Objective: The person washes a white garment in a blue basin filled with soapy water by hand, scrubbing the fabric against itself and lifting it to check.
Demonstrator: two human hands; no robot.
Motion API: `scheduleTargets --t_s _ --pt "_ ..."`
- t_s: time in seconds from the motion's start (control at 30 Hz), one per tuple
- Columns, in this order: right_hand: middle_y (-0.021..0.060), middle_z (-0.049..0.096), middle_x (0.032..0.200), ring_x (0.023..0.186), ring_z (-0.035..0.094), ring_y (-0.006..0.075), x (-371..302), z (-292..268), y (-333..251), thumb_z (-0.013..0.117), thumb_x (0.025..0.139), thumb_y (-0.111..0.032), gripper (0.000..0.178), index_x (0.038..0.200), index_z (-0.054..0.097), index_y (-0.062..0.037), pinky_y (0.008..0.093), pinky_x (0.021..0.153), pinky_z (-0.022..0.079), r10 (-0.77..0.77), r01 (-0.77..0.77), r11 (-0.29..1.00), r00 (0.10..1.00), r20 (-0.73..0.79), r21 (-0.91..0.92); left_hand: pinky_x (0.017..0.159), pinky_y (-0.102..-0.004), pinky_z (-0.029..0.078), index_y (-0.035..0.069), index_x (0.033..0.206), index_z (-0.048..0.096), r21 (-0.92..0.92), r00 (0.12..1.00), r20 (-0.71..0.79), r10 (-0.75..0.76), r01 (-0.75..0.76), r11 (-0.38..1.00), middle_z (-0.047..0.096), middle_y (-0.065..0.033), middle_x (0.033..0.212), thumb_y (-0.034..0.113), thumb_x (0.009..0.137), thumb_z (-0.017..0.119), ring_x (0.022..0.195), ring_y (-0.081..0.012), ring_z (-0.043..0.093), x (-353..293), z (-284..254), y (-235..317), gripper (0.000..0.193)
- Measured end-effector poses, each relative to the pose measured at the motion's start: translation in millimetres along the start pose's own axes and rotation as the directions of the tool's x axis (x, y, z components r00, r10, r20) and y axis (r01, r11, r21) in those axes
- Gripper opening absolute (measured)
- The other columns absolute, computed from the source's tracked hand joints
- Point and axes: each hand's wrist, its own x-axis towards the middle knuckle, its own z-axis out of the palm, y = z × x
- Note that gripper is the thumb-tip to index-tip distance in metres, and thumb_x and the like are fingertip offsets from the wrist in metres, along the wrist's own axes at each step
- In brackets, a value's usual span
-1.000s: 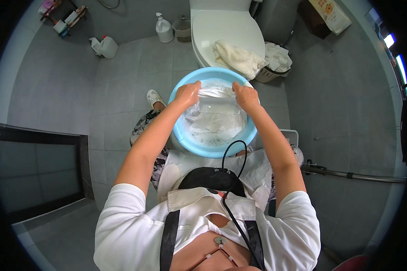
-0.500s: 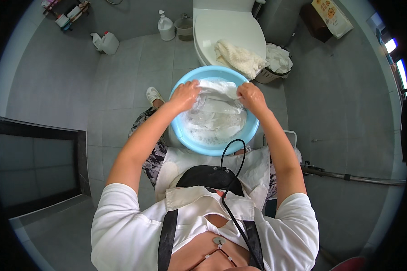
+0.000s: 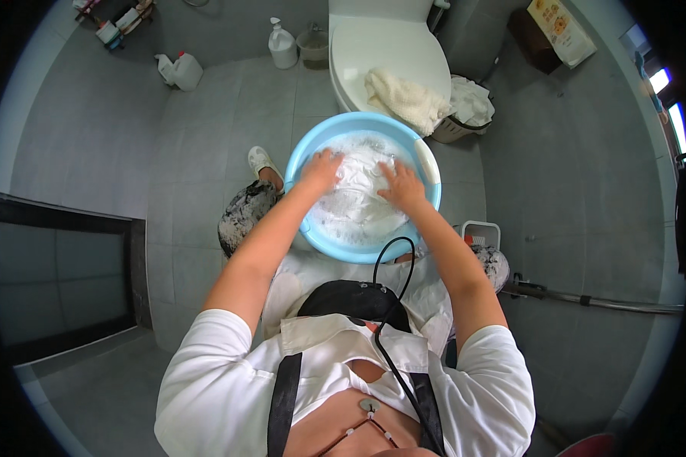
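A light blue basin point(image 3: 343, 252) of sudsy water stands between my knees. In it lies a white cloth point(image 3: 356, 185), wet and partly under foam. My left hand point(image 3: 322, 172) rests at the cloth's left side, fingers spread, its tips at the suds. On the other side my right hand point(image 3: 402, 187) is spread with its fingertips on or just over the cloth. Neither hand grips anything. A cream-white oblong piece point(image 3: 426, 161) sits on the basin's right rim; I cannot tell what it is.
Beyond the basin is a toilet point(image 3: 389, 53) with a cream towel point(image 3: 406, 99) on its lid. A filled bin point(image 3: 457, 128) stands right of it. A pump bottle point(image 3: 282, 46) and a white jug point(image 3: 181, 72) stand farther left. A black cable point(image 3: 395, 305) loops near the basin's front.
Both hands have let go of the cloth, which they held raised at the far side. They have come down and inward, fingers spread, and the cloth now lies in the suds.
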Motion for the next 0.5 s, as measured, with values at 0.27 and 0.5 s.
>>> scheduleTargets --t_s 0.27,0.5 --pt "0.0136 0.039 0.121 0.102 0.047 0.0282 -8.2 22.9 -5.8 0.050 0.079 -0.025 0.042 0.120 0.041 -0.0243 0.0389 0.079 0.043 0.073 -0.042 0.992 0.962 0.262 -0.122 0.079 -0.0383 0.041 0.012 0.114 0.046 0.233 0.982 0.135 -0.131 0.097 0.968 0.047 -0.0124 0.112 0.012 0.075 0.051 0.103 -0.0275 0.046 -9.1 45.4 22.6 0.038" --pt "0.0103 0.047 0.116 0.095 0.055 0.0239 4.7 53.9 8.2 0.043 0.081 -0.019 0.031 0.107 0.053 -0.0038 0.0356 0.077 0.044 0.130 -0.041 0.971 0.916 0.379 -0.234 0.076 -0.0348 0.044 0.010 0.097 0.056 0.233 0.958 0.271 -0.089 0.024 0.972 0.058 -0.0100 0.096 0.012 0.075 0.050 0.092 -0.0240 0.055 -2.2 53.7 15.3 0.023"
